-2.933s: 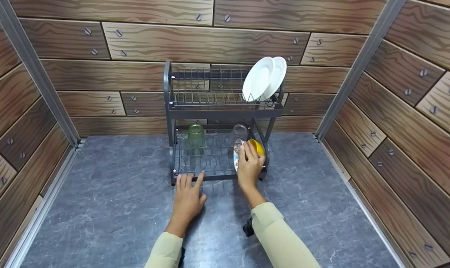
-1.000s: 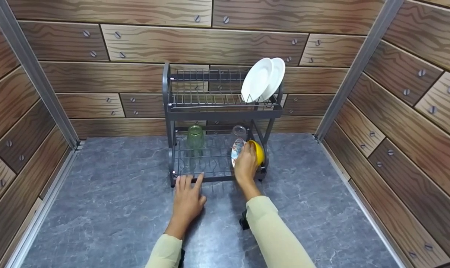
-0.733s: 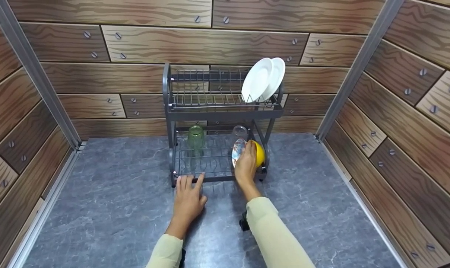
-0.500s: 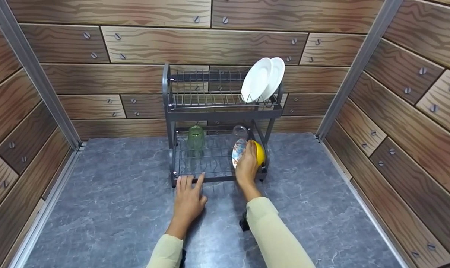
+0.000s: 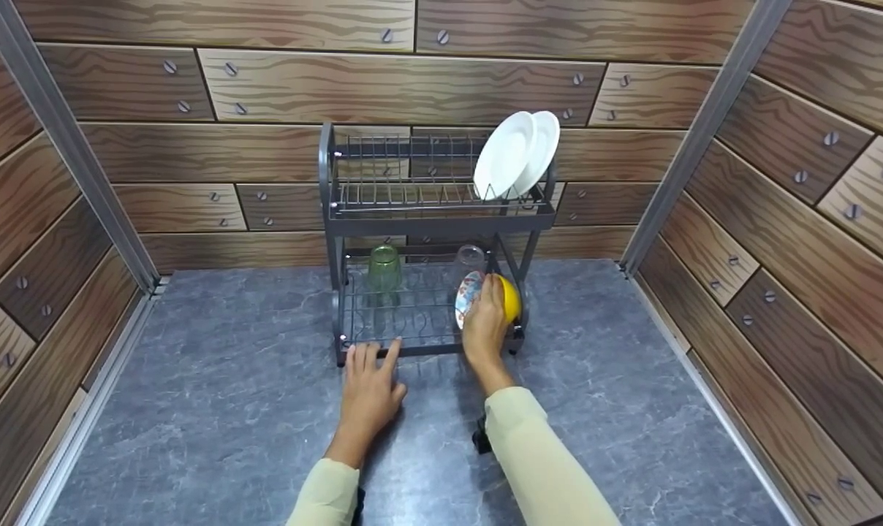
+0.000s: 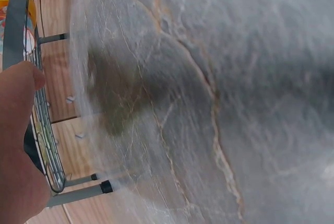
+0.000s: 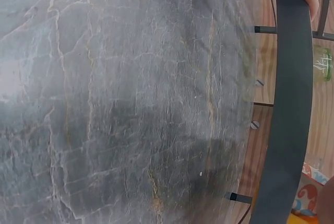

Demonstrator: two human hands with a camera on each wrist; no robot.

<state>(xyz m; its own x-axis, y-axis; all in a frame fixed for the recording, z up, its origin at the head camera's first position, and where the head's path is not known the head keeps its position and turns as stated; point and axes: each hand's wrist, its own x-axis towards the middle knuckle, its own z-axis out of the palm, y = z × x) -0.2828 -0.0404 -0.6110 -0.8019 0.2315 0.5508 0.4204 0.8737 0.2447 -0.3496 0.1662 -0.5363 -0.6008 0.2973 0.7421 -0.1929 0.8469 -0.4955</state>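
My right hand (image 5: 484, 329) reaches into the lower tier of a dark two-tier dish rack (image 5: 441, 225). Its fingers lie close together between a flower-patterned dish (image 5: 466, 298) on their left and a yellow bowl (image 5: 512, 299) on their right. The thumb is hidden, so I cannot tell if it pinches either one. Both dishes stand on edge at the right end of the tier. My left hand (image 5: 368, 391) rests its spread fingertips on the rack's front rail; its thumb (image 6: 21, 85) shows large in the left wrist view.
An upturned green glass (image 5: 384, 270) stands on the lower tier's left, and a clear glass (image 5: 470, 257) behind the patterned dish. White plates (image 5: 506, 157) lean at the top tier's right end. Wood-patterned walls (image 5: 266, 80) enclose the grey marbled table (image 5: 229, 380).
Since the oldest frame, the patterned dish has turned to show more of its face, and my right hand has shifted slightly left with its fingers drawn together. My left hand stays on the rail.
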